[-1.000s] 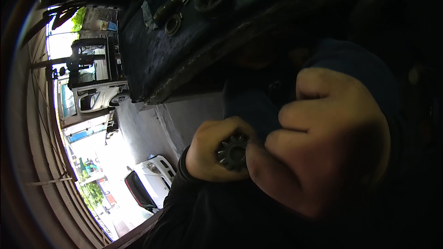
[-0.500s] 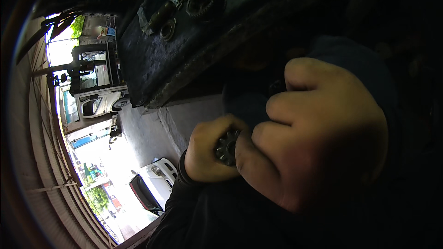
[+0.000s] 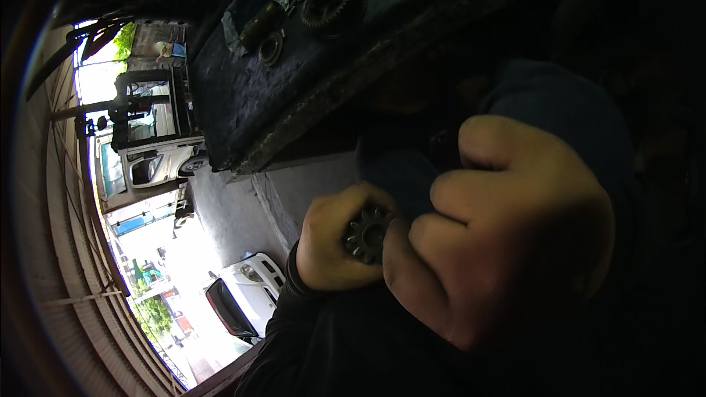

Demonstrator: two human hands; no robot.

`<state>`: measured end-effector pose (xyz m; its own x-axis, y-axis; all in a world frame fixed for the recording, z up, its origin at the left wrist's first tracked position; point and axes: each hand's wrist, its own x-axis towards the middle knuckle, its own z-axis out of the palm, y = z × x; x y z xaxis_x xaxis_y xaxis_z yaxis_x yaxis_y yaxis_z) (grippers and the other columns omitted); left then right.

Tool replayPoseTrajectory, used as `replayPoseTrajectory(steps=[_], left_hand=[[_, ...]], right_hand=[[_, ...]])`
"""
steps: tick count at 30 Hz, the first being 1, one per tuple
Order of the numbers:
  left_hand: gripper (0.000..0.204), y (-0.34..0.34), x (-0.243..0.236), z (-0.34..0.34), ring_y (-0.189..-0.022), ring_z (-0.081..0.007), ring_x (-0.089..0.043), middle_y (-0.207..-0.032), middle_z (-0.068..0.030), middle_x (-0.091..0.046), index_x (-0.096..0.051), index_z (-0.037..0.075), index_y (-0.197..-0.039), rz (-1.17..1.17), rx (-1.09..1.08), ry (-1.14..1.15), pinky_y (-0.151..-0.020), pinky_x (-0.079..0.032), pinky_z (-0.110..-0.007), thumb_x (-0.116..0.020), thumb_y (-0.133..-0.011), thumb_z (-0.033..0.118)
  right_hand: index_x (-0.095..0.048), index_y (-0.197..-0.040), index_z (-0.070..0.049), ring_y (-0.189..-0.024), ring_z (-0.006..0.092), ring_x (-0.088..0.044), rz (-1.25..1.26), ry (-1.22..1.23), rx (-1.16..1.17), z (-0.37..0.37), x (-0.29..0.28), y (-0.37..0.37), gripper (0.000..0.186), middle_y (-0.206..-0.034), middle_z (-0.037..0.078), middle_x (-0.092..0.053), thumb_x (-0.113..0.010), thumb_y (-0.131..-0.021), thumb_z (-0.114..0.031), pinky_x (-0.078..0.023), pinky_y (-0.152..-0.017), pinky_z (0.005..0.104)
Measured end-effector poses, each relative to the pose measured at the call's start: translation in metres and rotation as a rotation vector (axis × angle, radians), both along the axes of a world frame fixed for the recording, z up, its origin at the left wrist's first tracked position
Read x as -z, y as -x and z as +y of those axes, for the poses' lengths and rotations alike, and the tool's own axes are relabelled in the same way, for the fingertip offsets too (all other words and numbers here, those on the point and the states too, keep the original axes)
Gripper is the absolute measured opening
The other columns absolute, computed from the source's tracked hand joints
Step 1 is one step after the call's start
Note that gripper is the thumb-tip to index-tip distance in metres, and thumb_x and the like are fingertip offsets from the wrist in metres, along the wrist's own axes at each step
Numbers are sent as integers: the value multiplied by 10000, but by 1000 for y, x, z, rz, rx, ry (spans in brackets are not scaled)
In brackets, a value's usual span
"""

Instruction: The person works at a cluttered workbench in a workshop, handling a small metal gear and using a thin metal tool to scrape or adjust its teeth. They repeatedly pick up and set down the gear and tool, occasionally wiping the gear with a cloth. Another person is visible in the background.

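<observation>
My left hand [image 3: 331, 239] is wrapped around a small dark metal gear [image 3: 365, 237], its toothed face and round centre showing between thumb and fingers. Close by on the right is my right hand [image 3: 526, 213], closed, with its fingers curled in. One digit of it reaches to the gear's right edge and covers part of it. Whatever the right hand's fingers enclose is hidden, and deep shadow lies over its lower side. Dark blue cloth [image 3: 551, 92] shows behind the right hand.
A dark, worn workbench [image 3: 243, 114] extends above the hands. On it are a larger toothed gear [image 3: 327, 4], a metal ring [image 3: 271, 49] and a cylindrical part [image 3: 259, 23]. Beyond lie a concrete floor [image 3: 228, 209], a white car [image 3: 246, 294] and another white vehicle [image 3: 158, 165].
My right hand has shifted slightly down and right, uncovering more of the gear's face. My left hand stays in nearly the same place, around the gear.
</observation>
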<state>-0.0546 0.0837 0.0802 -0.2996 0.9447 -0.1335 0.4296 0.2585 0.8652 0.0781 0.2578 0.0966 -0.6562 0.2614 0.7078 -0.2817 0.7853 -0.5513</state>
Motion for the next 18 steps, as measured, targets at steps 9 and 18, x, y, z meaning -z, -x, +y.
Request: replayPoseTrajectory(steps=[9, 18], left_hand=[[346, -2, 3, 0, -725, -205, -730, -846, -96, -714, -657, 26, -953, 67, -39, -88, -626, -552, -310, -885, -729, 158], [373, -4, 5, -2, -704, -194, -716, -854, -90, -710, -670, 20, -954, 155, -34, -229, -615, -542, -298, -907, -707, 169]], right_hand=[[-520, -437, -90, -407, 127, -340, -102, 197, -9, 1, -12, 1, 287, -417, 2, -370, -751, -600, -142, -250, -387, 293], [-494, -438, -93, -393, 115, -293, -72, -186, -152, 14, -2, -2, 317, -420, 0, -360, -741, -631, -140, -224, -385, 296]])
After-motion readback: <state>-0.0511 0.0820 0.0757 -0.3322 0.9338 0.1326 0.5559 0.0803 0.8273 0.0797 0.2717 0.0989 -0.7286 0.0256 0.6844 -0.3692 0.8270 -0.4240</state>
